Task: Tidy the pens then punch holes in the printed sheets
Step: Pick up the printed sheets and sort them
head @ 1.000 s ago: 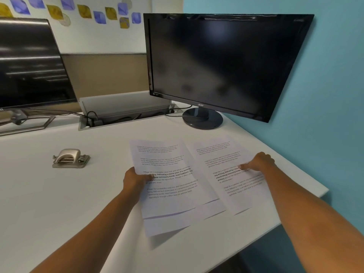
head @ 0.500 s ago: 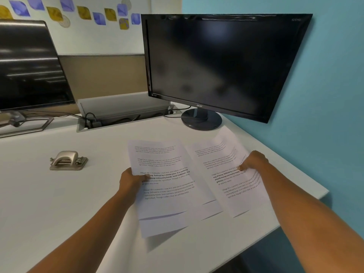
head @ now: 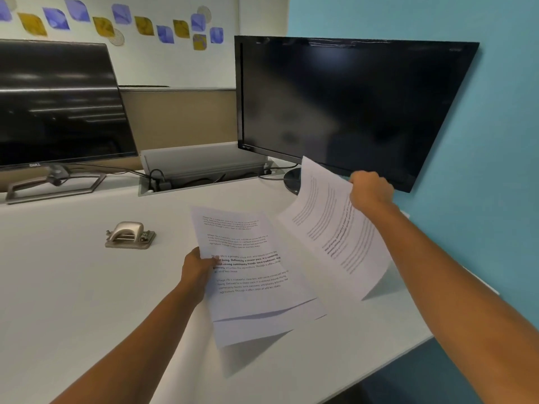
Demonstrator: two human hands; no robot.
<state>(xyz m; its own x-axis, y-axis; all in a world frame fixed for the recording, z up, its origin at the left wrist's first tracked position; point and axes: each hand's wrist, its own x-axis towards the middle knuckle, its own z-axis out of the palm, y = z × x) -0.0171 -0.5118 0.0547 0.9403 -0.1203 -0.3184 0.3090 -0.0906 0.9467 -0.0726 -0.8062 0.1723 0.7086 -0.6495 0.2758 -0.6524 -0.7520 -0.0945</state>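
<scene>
My left hand [head: 197, 265] grips the left edge of a small stack of printed sheets [head: 250, 269], lifted slightly off the white desk [head: 73, 287] at its near end. My right hand [head: 369, 191] pinches the right edge of another printed sheet [head: 335, 231] and holds it tilted up in the air in front of the right monitor. A metal hole punch [head: 129, 235] sits on the desk to the left of the sheets, apart from both hands. No pens are in view.
Two dark monitors stand at the back: one at the left [head: 58, 106], one at the right [head: 344, 106] on a round base. An open cable tray [head: 204, 173] with cords lies between them. The blue wall [head: 495, 170] is close on the right, and the desk edge runs along the near right.
My right hand has lifted its sheet off the desk and raised it up and back toward the right monitor. My left hand stays on its stack.
</scene>
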